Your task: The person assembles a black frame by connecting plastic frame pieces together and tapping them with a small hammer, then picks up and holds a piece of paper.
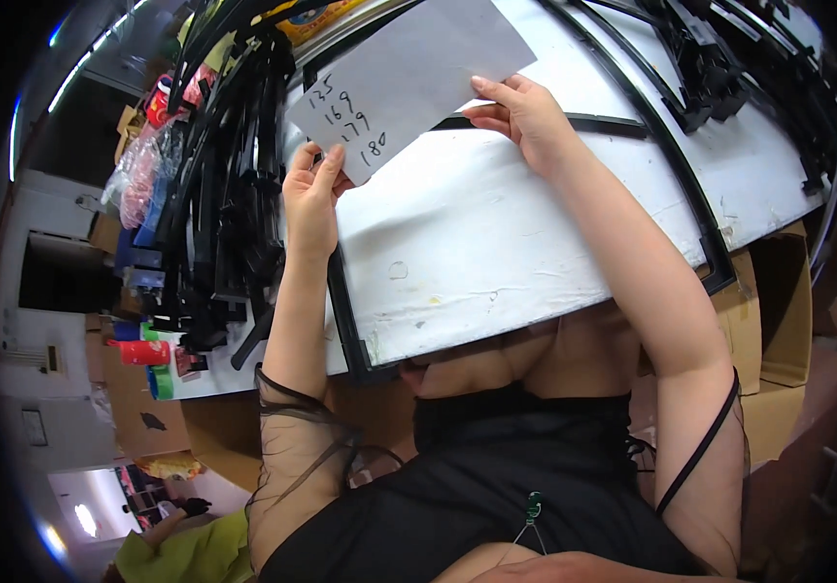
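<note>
A sheet of white paper with handwriting in its lower left part is held up, tilted, above the table. My left hand pinches its lower left corner between thumb and fingers. At the right edge of the sheet, my right hand grips it, thumb on the near face and the other fingers curled behind or below. Under the paper, a black rectangular frame lies on the white tabletop. The sheet hides part of that frame's far side.
Many black bars are piled along the table's left side. More black parts lie at the far right. A red cylindrical object stands at the left table corner. Cardboard boxes are beside the table at right. A person in green is at lower left.
</note>
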`<state>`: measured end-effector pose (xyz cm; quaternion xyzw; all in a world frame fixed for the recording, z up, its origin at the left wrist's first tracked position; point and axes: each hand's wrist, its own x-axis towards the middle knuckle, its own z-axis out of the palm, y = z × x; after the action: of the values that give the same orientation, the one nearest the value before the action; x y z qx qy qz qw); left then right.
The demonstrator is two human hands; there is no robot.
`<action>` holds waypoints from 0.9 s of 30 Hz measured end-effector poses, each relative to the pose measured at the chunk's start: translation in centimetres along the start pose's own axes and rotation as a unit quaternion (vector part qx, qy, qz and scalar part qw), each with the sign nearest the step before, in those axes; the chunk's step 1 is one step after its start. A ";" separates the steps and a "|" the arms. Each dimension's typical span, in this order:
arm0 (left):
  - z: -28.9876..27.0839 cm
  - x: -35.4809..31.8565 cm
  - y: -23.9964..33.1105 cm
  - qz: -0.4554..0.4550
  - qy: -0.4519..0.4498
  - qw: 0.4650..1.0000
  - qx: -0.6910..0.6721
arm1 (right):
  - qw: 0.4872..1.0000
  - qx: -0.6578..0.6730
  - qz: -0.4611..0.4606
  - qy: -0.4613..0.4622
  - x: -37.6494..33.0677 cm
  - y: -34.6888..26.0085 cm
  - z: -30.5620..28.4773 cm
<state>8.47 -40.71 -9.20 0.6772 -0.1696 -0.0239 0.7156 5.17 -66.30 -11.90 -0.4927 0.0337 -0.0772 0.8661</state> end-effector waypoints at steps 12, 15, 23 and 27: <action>0.3 -0.9 -0.9 0.004 -0.010 0.999 0.042 | 0.994 -0.069 0.059 -0.055 -0.4 1.4 0.7; 0.0 -1.0 -1.2 0.002 -0.011 0.999 0.040 | 0.994 -0.072 0.058 -0.058 -0.7 1.6 0.9; 0.3 -1.1 -1.3 -0.002 -0.003 0.998 0.061 | 0.993 -0.076 0.064 -0.056 -0.7 1.3 0.6; 0.3 -1.1 -1.0 0.005 0.001 0.997 0.079 | 0.993 -0.075 0.069 -0.054 -0.8 1.2 0.8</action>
<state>7.54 -40.80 -10.39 0.7306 -0.1734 -0.0057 0.6604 4.64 -64.87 -12.53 -0.5563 0.0265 0.0118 0.8304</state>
